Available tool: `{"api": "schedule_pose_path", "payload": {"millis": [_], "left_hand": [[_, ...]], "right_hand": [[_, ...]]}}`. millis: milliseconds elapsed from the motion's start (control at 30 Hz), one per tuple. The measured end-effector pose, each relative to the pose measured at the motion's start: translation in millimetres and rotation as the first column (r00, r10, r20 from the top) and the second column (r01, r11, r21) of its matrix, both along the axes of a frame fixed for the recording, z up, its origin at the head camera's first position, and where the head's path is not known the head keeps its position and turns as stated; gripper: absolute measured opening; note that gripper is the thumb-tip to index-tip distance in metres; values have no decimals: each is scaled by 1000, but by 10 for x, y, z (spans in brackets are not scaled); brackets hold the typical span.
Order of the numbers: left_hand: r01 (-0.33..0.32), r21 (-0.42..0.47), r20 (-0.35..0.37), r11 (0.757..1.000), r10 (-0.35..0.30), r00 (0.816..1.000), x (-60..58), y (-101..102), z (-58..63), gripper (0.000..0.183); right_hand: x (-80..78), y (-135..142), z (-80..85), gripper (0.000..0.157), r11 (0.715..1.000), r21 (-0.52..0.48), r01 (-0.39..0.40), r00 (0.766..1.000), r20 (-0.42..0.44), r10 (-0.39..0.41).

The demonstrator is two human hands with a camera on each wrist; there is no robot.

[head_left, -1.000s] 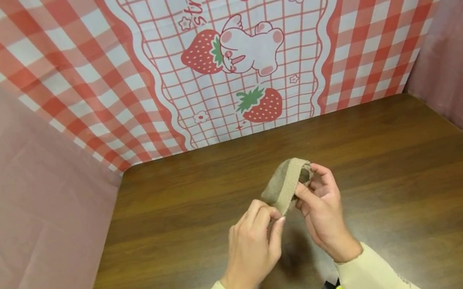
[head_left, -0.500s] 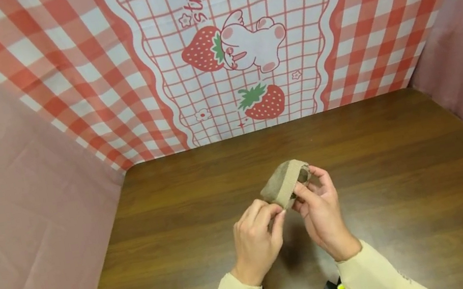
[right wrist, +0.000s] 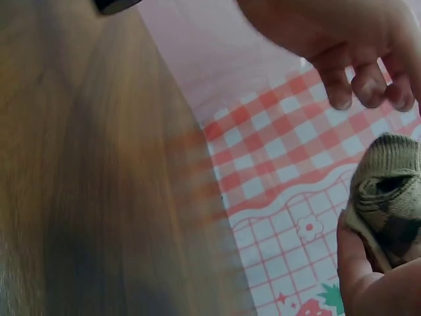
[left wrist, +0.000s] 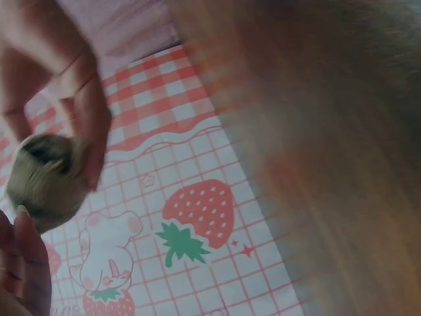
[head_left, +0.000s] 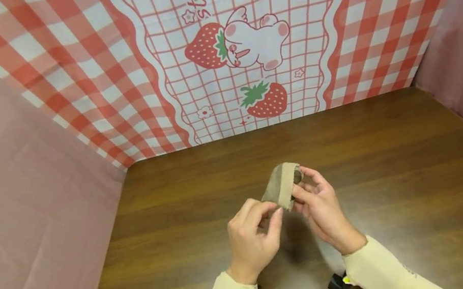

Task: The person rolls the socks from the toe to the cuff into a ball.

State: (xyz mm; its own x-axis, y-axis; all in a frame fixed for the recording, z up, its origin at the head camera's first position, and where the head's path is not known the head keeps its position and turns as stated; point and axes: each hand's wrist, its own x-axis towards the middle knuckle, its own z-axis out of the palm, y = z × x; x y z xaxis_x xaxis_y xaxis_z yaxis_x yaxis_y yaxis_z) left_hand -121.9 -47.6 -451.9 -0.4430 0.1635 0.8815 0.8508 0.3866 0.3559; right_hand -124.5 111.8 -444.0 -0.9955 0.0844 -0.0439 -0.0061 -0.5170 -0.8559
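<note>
A brown-and-beige sock (head_left: 284, 184), bunched up with a ribbed cuff, is held above the table between both hands. My right hand (head_left: 323, 205) grips it from the right, its thumb in the cuff opening and the fingers behind. My left hand (head_left: 252, 236) pinches the cuff's lower edge between thumb and fingertips. In the right wrist view the folded sock (right wrist: 391, 197) shows its ribbed band and dark patches, and several left-hand fingers are curled apart from it. The left wrist view shows the sock (left wrist: 49, 187) as a round bundle between the hands.
The brown wooden table (head_left: 177, 257) lies below the hands. A red-and-white strawberry cloth (head_left: 179, 60) hangs behind it, with pink cloth (head_left: 14, 203) on both sides. A small black object (head_left: 338, 284) shows beside the right sleeve.
The sock has turned a little, its cuff now steeper, and has moved slightly left with the right hand. The left thumb has drawn slightly away from the fingers. The head view has shifted slightly.
</note>
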Motion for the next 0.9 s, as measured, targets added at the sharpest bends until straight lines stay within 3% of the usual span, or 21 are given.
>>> {"api": "schedule_pose_path", "payload": {"millis": [67,133,200,267,333,400,500,700,767,833,900], "left_hand": [[17,68,118,998,-25,993,-19,-6,32,6],[7,127,287,992,-43,957,-41,-13,65,11],[-22,148,466,989,-50,883,-64,-19,98,18],[-40,136,615,990,-53,787,-84,-16,128,26],[-28,137,711,990,-79,698,-109,0,132,32],[-14,145,761,989,-102,640,-132,28,127,35],[0,161,785,987,-128,606,-177,87,72,34],[-16,134,794,991,-98,600,-297,143,-52,31],[-16,135,802,991,-100,589,-336,143,-97,30],[-22,116,820,993,-83,566,-364,129,-148,31],[-30,80,847,996,-52,528,-379,102,-202,31]], "right_hand": [[-15,24,-6,44,999,35,-16,1000,21,15],[-27,42,-13,48,997,67,-38,999,37,36],[-38,56,-15,50,993,101,-65,997,45,61],[-51,74,-15,51,986,134,-95,995,48,90],[-68,95,-13,51,976,183,-120,992,61,111],[-95,116,-16,51,962,235,-142,989,82,126],[-142,161,-49,49,940,297,-166,983,121,136],[-250,221,-107,46,904,384,-188,976,180,126],[-291,226,-142,46,888,422,-183,975,192,110],[-326,215,-195,45,867,464,-183,973,211,92],[-356,190,-260,43,844,499,-196,967,240,83]]}}
